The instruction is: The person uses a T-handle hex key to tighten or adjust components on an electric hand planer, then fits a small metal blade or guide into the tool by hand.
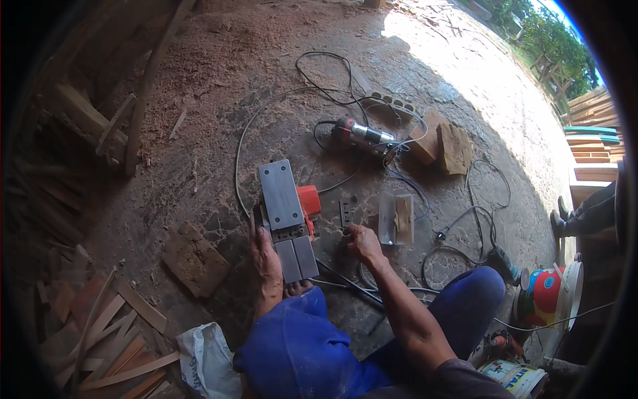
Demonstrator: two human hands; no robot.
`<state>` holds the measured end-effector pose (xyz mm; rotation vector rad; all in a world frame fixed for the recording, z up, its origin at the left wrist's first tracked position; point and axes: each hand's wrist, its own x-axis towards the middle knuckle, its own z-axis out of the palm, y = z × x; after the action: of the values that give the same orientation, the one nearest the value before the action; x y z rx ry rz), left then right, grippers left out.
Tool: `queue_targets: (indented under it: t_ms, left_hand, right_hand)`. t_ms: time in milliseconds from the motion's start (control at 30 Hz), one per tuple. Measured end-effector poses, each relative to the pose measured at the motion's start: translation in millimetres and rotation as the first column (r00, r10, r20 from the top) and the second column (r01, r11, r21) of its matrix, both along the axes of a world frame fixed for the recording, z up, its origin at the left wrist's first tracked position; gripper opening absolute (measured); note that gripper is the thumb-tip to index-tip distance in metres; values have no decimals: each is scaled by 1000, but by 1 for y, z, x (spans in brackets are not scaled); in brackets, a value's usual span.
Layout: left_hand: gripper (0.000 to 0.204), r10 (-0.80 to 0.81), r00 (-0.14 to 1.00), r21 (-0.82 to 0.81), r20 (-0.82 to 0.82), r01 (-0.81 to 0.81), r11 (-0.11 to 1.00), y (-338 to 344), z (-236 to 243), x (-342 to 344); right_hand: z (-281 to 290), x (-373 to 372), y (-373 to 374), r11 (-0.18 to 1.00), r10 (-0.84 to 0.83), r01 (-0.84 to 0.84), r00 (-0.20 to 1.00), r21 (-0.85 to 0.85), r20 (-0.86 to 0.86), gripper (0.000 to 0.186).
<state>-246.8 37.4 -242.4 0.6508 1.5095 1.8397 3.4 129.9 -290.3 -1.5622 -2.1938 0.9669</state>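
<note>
I sit on a dusty floor with my blue-trousered knees in front of me. An electric planer lies upside down between my legs, grey sole plates up and orange body to the right. My left hand grips its left side near the rear plate, and my toes show just below it. My right hand rests on the floor to the planer's right, fingers curled, just below a small grey metal plate. Whether it holds anything is hidden.
A red and silver power tool, a power strip and tangled cables lie beyond. Wooden blocks, a clear bag, a flat board, scrap slats, a white bag and paint cans surround me. Another person's foot is at the right.
</note>
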Motion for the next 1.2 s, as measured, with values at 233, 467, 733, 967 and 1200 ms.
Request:
queue_targets:
  t_ms: [233, 467, 733, 967, 1200]
  left_hand:
    - [58, 2, 999, 14, 42, -3, 1000, 1, -10, 3]
    - [56, -9, 997, 8, 83, 9, 1000, 4, -4, 7]
    - [50, 19, 997, 95, 74, -26, 995, 3, -1, 7]
    - [50, 57, 997, -44, -50, -60, 997, 1, 42, 12]
    - [54, 38, 997, -211, -66, -51, 976, -5, 66, 14]
  right_hand:
    - [-16, -15, -14, 999, -3, -3, 987, 39, 162, 17]
    - [36, -28, 9, 894, -354, 159, 823, -418, -444, 31]
    - [145, -83, 7, 970, 137, -216, 861, -109, -489, 17]
    - [149, -120, 0, 832, 532, -502, 842, 235, -86, 11]
    - [140, -134, -4, 755, 598, -588, 799, 290, 61, 12]
